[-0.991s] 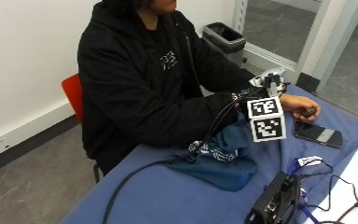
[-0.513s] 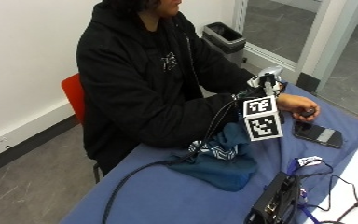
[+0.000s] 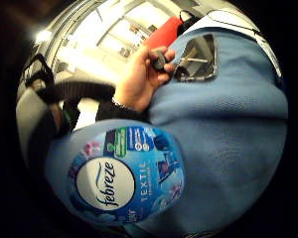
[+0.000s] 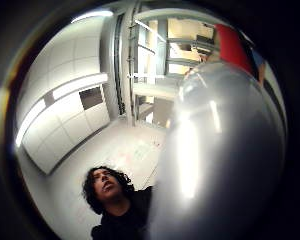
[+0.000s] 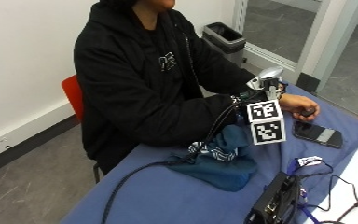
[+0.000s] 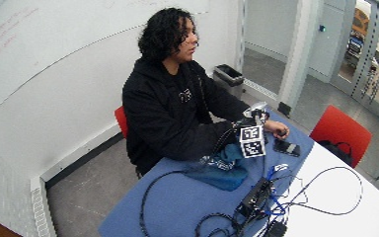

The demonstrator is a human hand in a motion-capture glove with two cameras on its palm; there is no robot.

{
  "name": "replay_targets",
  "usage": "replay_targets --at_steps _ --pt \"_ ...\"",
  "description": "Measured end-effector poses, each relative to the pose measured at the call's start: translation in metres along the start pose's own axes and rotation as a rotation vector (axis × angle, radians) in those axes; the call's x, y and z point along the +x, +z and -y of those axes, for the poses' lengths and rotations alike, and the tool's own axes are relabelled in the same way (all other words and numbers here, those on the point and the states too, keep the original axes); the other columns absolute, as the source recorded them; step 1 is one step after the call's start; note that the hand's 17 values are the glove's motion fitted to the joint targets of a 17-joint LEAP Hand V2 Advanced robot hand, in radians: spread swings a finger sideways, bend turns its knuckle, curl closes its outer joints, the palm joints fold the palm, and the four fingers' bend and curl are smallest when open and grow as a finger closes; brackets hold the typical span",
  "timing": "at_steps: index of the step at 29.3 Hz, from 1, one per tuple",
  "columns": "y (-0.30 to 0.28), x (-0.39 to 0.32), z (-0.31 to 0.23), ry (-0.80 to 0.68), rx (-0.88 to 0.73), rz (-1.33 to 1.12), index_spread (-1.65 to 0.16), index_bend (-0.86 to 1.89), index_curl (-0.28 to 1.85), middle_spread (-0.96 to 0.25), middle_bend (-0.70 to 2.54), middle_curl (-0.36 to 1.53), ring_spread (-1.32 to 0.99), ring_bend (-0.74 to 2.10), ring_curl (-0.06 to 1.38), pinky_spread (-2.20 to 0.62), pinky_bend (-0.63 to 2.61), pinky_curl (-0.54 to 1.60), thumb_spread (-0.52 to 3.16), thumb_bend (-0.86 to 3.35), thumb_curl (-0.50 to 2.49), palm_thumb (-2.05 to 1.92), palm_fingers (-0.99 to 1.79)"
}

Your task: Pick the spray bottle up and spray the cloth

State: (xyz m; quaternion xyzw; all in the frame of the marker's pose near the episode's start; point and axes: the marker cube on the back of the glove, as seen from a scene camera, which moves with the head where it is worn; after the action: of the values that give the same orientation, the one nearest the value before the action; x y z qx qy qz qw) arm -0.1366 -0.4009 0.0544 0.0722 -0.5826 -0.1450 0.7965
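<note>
Raised slightly higher, right hand (image 5: 253, 100) holds spray bottle (image 5: 265, 77) upright, fingers clamped around it.

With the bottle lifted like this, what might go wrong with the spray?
1. The spray bottle is held up near the bare hand and the phone, while the cloth lies lower and nearer the person; mist may well land on the phone.
2. The black box and its cables sit beside the cloth, so overspray could wet them.
</note>
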Motion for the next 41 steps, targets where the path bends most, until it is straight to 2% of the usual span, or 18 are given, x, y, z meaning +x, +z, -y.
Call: replay_targets --at_steps 1,3,5,7,10,13,18,26,41 --pt "0.000 0.009 0.030 -0.004 0.008 -0.014 -0.30 0.20 0.70 -0.20 0.64 0.60 -0.22 0.71 0.52 -0.26 0.40 0.46 0.18 -0.03 0.84 1.06 1.25" --pt "-0.006 0.015 0.047 0.019 -0.014 -0.068 -0.30 0.15 0.69 -0.18 0.64 0.60 -0.20 0.68 0.51 -0.19 0.33 0.45 0.27 -0.04 0.83 1.05 1.06" --pt "-0.010 0.015 0.020 0.075 -0.072 -0.150 -0.28 0.05 0.65 -0.15 0.56 0.58 -0.17 0.64 0.51 -0.11 0.34 0.47 0.37 -0.02 0.82 1.05 0.74" --pt "-0.014 0.013 -0.010 0.125 -0.118 -0.230 -0.27 0.01 0.62 -0.12 0.48 0.55 -0.15 0.63 0.52 -0.06 0.42 0.50 0.51 -0.02 0.81 1.02 0.59" --pt "-0.022 0.008 -0.022 0.143 -0.112 -0.300 -0.27 -0.06 0.54 -0.07 0.37 0.51 -0.10 0.61 0.51 0.02 0.54 0.51 0.64 -0.03 0.77 0.98 0.38" --pt "-0.040 -0.011 -0.019 0.106 -0.048 -0.379 -0.27 -0.04 0.45 -0.04 0.35 0.49 -0.08 0.61 0.47 0.07 0.56 0.48 0.74 -0.02 0.75 0.96 0.38" --pt "-0.052 -0.031 -0.058 0.075 -0.105 -0.641 -0.27 0.00 0.35 -0.01 0.36 0.47 -0.05 0.64 0.44 0.13 0.55 0.45 0.88 -0.02 0.71 0.94 0.38" --pt "-0.022 -0.084 -0.135 0.020 -0.367 -1.014 -0.30 0.14 0.33 0.01 0.38 0.45 -0.01 0.53 0.40 0.19 0.45 0.41 1.04 -0.03 0.63 0.86 0.37" --pt "0.000 -0.096 -0.191 -0.008 -0.465 -1.118 -0.36 0.14 0.30 -0.01 0.26 0.39 0.00 0.40 0.35 0.21 0.39 0.37 1.20 -0.02 0.54 0.80 0.22"
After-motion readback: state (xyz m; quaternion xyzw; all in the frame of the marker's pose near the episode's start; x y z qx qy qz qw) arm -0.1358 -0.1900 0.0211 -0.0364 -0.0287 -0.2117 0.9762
